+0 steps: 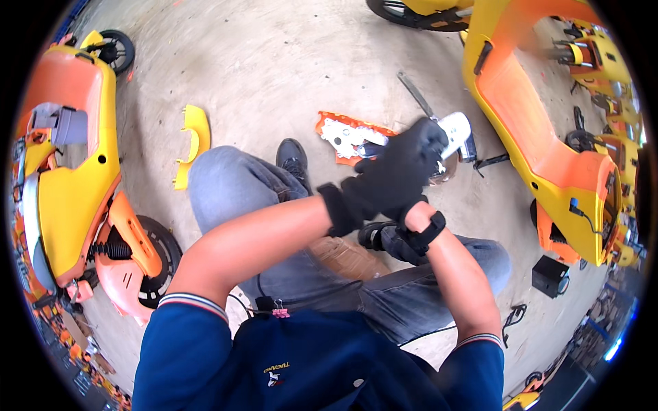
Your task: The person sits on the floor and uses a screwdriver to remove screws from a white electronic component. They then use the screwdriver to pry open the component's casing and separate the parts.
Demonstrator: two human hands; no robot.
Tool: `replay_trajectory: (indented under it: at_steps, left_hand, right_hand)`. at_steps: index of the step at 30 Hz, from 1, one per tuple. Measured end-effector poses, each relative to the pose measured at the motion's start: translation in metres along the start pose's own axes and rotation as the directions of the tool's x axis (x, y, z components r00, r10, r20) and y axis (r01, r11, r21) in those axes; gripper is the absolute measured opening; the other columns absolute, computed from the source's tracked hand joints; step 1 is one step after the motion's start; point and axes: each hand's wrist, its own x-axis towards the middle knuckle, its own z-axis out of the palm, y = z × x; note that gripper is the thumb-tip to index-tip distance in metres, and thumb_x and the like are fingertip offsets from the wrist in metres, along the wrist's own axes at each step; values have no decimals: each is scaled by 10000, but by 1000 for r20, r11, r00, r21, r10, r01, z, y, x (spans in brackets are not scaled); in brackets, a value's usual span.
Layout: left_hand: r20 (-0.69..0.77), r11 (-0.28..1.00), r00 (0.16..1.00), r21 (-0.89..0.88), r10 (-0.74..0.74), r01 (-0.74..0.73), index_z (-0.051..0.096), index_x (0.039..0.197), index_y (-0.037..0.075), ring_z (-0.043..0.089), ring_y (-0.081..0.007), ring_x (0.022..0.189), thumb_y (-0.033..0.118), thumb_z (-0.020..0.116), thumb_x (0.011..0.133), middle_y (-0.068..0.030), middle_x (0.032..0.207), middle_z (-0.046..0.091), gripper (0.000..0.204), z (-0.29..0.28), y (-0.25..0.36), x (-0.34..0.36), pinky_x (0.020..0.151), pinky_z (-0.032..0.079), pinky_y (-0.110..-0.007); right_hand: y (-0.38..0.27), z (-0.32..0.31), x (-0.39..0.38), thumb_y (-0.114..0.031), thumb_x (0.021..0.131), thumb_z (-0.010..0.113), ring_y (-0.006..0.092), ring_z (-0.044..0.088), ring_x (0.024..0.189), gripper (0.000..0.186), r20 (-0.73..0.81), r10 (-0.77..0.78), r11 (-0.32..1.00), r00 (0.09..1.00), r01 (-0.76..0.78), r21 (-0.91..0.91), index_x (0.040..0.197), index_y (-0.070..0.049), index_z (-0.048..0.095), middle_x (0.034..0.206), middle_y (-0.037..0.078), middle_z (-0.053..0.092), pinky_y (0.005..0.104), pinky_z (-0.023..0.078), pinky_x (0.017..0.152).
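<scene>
Glove cuff is mid-adjustment: left hand, at twelve o'clock, pinches the right hand; right's grip cannot be told.

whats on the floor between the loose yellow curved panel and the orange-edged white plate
In the head view, the person's raised knee in grey jeans and a black shoe lie between the loose yellow curved panel and the orange-edged white plate.
</scene>
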Motion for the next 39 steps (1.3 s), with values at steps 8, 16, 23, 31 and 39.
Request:
replay_trajectory:
  at_steps: [8,16,23,31,39]
  left_hand:
    - [186,967,975,-201,-120,157,663,1129,13,573,-50,833,173,611,1009,-7,945,662,206,-40,25,7,725,477,-227]
    - [342,938,927,-243,-155,246,671,1134,18,583,-49,821,166,611,1010,3,928,661,202,-39,35,7,732,477,-224]
    - [403,934,896,-211,-187,290,689,1136,14,586,-46,839,155,621,996,9,935,670,210,-41,38,7,751,478,-220]
    - [408,914,880,-209,-241,347,706,1059,-10,628,-54,806,123,686,961,-26,899,721,167,-44,38,7,717,495,-226]
    - [451,920,855,-162,-254,358,719,1068,-9,620,-56,805,131,698,962,-25,911,718,177,-41,39,5,720,498,-231]
  right_hand:
    - [-73,-139,25,-234,1022,622,47,460,634,233,-169,510,853,843,-521,-26,973,-11,671,685,-52,504,226,378,578]
    - [-127,-121,20,-45,884,726,146,628,805,201,-233,175,983,957,-184,-21,1082,-12,710,986,77,653,273,501,722]
    - [-127,-124,19,-49,868,740,191,644,832,262,-139,192,969,972,-210,-131,1129,-34,728,987,97,656,301,515,745]
    - [-124,-126,17,-57,845,764,262,669,858,258,-94,148,970,985,-163,-181,1098,-23,727,969,134,675,341,532,769]
    - [-123,-125,10,-59,844,761,244,649,817,231,-103,187,963,977,-203,-178,1068,-20,718,930,125,657,331,521,730]
